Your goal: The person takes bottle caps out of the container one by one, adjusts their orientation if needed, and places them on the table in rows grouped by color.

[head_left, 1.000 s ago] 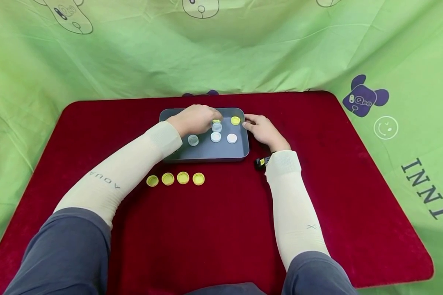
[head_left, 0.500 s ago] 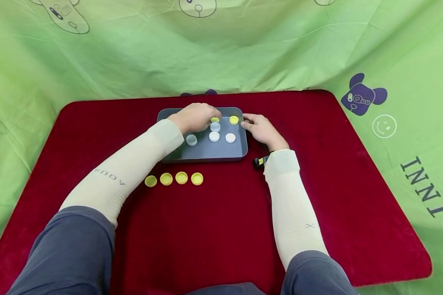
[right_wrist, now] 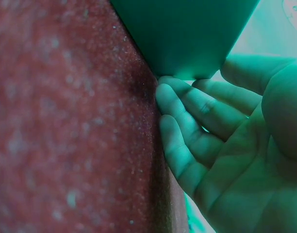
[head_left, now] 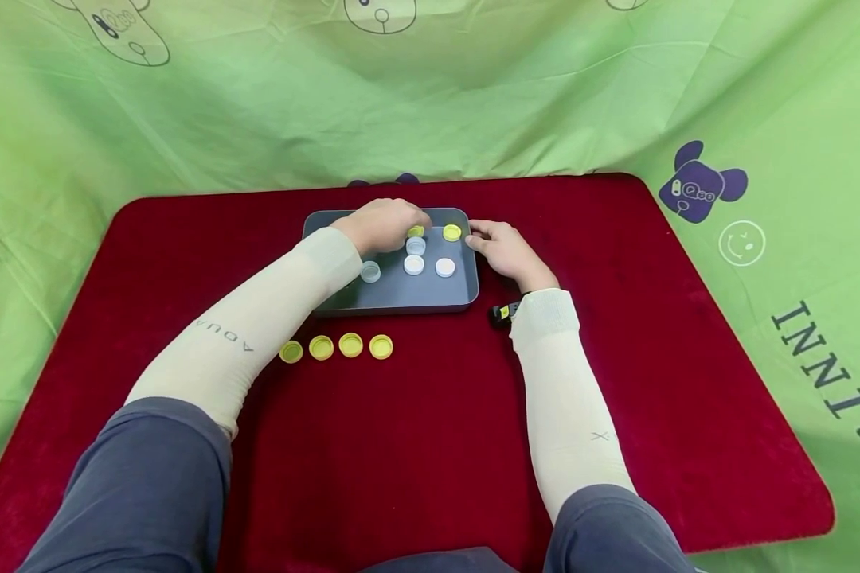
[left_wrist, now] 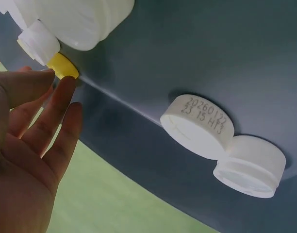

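My left hand (head_left: 387,225) reaches over the dark grey tray (head_left: 394,307), thumb and fingers pinching a yellow cap (head_left: 416,231) near its back wall. In the left wrist view, the fingertips of the left hand (left_wrist: 41,116) meet at that yellow cap (left_wrist: 64,65), beside a small white cap (left_wrist: 41,42). Nearer me in the tray lie translucent and white caps (head_left: 413,264). At the tray's right wall, my right hand (head_left: 512,256) touches the outer side and rim with extended fingers. The right wrist view shows the right hand (right_wrist: 221,131) against the tray's corner (right_wrist: 187,53).
Several yellow caps (head_left: 350,344) stand in a row on the red cloth (head_left: 416,446) in front of the tray. Another yellow cap (head_left: 452,232) lies in the tray's back right. A green patterned curtain (head_left: 516,87) hangs behind the table.
The left forearm has shifted slightly to the right, while its fingers stay at the same yellow cap. The whole head view has drifted a little; the right hand keeps its place at the tray.
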`<act>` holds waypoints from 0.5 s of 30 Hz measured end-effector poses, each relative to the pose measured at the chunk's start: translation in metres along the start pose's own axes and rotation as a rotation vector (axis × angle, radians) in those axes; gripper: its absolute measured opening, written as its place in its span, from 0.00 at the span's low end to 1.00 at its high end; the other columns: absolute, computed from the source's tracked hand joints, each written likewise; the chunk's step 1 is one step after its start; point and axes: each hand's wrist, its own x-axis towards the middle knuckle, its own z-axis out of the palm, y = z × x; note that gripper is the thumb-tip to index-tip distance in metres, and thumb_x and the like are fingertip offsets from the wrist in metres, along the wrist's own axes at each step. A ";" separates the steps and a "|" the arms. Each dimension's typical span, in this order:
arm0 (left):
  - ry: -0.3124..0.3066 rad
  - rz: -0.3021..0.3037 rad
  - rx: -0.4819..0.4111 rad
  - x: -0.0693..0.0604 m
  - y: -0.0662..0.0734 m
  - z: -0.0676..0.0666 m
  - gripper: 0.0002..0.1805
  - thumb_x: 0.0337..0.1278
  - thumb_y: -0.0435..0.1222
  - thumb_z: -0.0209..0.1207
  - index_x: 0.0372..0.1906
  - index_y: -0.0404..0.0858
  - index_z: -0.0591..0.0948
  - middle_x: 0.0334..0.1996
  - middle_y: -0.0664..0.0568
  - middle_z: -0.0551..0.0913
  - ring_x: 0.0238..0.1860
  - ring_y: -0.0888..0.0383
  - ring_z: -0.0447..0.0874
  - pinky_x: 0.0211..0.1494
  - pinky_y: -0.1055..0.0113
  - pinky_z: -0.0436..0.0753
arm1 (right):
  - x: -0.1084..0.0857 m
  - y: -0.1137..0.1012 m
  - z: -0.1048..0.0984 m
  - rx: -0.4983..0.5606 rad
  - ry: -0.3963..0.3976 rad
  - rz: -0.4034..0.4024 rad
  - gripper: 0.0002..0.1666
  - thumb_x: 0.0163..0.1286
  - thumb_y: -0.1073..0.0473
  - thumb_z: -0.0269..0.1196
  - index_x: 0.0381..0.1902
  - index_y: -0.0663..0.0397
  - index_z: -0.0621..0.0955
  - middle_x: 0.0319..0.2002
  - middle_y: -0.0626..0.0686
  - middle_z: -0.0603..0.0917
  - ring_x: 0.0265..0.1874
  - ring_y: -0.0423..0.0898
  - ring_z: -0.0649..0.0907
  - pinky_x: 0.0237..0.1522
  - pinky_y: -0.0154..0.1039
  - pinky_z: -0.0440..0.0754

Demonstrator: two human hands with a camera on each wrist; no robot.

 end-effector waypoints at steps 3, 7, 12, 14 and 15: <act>-0.005 0.004 0.005 0.001 -0.001 0.002 0.28 0.60 0.22 0.54 0.64 0.44 0.77 0.61 0.49 0.76 0.64 0.53 0.69 0.65 0.55 0.69 | 0.000 0.000 0.000 -0.003 -0.001 -0.002 0.28 0.75 0.56 0.54 0.70 0.58 0.68 0.67 0.56 0.71 0.67 0.48 0.67 0.66 0.45 0.63; -0.013 0.000 0.007 0.003 -0.001 0.004 0.28 0.61 0.22 0.53 0.64 0.45 0.76 0.62 0.49 0.74 0.65 0.52 0.68 0.66 0.55 0.68 | 0.001 0.000 0.000 0.002 -0.005 -0.008 0.29 0.75 0.56 0.54 0.70 0.58 0.68 0.66 0.56 0.71 0.67 0.48 0.67 0.66 0.45 0.63; -0.022 0.015 -0.004 0.004 0.000 0.005 0.27 0.63 0.22 0.52 0.64 0.44 0.77 0.63 0.48 0.74 0.66 0.51 0.67 0.65 0.54 0.68 | 0.001 0.001 0.000 -0.004 -0.006 0.006 0.29 0.75 0.55 0.54 0.71 0.57 0.68 0.67 0.55 0.70 0.67 0.48 0.67 0.66 0.45 0.63; -0.024 0.020 -0.005 0.005 0.001 0.005 0.26 0.62 0.22 0.52 0.63 0.43 0.77 0.63 0.48 0.74 0.66 0.50 0.67 0.65 0.54 0.68 | 0.001 0.001 0.000 -0.005 -0.006 0.011 0.29 0.75 0.55 0.54 0.71 0.57 0.68 0.67 0.55 0.70 0.67 0.48 0.67 0.66 0.45 0.63; -0.025 0.019 -0.003 0.006 0.001 0.005 0.26 0.62 0.22 0.52 0.63 0.44 0.77 0.62 0.48 0.74 0.66 0.50 0.67 0.65 0.54 0.68 | 0.001 0.001 0.000 -0.004 -0.006 0.012 0.29 0.75 0.55 0.54 0.71 0.57 0.68 0.68 0.55 0.70 0.67 0.48 0.67 0.66 0.45 0.63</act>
